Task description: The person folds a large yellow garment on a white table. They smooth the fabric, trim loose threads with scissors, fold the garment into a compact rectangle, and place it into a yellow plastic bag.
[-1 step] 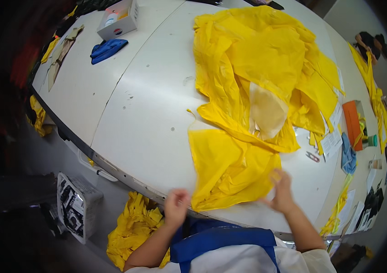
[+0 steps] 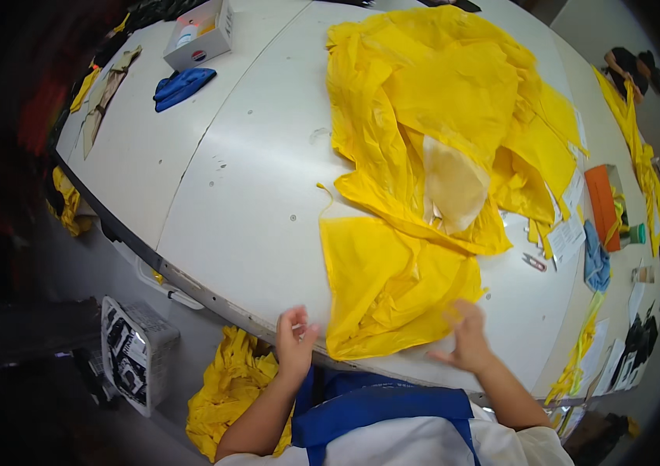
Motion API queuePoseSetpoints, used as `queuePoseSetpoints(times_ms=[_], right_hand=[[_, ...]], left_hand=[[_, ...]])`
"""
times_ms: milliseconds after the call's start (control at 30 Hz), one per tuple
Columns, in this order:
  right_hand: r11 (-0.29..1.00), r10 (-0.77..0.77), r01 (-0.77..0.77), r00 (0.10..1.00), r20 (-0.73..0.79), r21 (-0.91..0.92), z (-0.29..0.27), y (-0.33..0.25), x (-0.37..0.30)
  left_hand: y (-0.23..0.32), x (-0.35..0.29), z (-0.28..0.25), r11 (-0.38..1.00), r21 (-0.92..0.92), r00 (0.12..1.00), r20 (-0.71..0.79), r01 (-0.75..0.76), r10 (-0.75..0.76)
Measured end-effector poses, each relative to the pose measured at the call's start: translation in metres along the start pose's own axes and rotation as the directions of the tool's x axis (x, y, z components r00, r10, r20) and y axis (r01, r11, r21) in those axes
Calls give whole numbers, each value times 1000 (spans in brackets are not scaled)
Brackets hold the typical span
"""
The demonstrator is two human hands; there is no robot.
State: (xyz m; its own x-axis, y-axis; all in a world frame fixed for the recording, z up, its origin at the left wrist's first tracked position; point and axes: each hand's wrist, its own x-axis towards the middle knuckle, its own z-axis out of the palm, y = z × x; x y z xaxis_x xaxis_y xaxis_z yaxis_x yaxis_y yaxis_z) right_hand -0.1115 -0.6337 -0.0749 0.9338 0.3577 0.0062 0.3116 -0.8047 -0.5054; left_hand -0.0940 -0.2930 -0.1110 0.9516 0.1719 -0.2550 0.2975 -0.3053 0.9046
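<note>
A large piece of thin yellow cloth, rumpled like a garment, lies across the table, with a cream-coloured patch showing in its folds. Its lower part spreads toward me as a rough square with a creased near edge. Just left of that part's near corner, my left hand is raised with loosely bent fingers apart and nothing in them. My right hand hovers at the cloth's near right side, thumb and fingers spread; whether its fingertips touch the cloth I cannot tell.
Red-handled thread snips and printed sheets lie right of the cloth, near an orange box and light-blue cloth. A white box and blue cloth are far left. Below the edge sit yellow fabric and a bin. Another person stands far right.
My left hand has risen slightly and its fingers have opened. My right hand has shifted a little left and down. The yellow cloth lies nearly as before.
</note>
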Motion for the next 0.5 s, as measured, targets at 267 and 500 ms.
queuePoseSetpoints(times_ms=[267, 500], right_hand=[[967, 237, -253, 911, -338, -5, 63, 19, -3], [927, 194, -240, 964, 179, 287, -53, 5, -30]], left_hand=[[20, 6, 31, 423, -532, 666, 686, 734, -293], [64, 2, 21, 308, -709, 667, 703, 634, 247]])
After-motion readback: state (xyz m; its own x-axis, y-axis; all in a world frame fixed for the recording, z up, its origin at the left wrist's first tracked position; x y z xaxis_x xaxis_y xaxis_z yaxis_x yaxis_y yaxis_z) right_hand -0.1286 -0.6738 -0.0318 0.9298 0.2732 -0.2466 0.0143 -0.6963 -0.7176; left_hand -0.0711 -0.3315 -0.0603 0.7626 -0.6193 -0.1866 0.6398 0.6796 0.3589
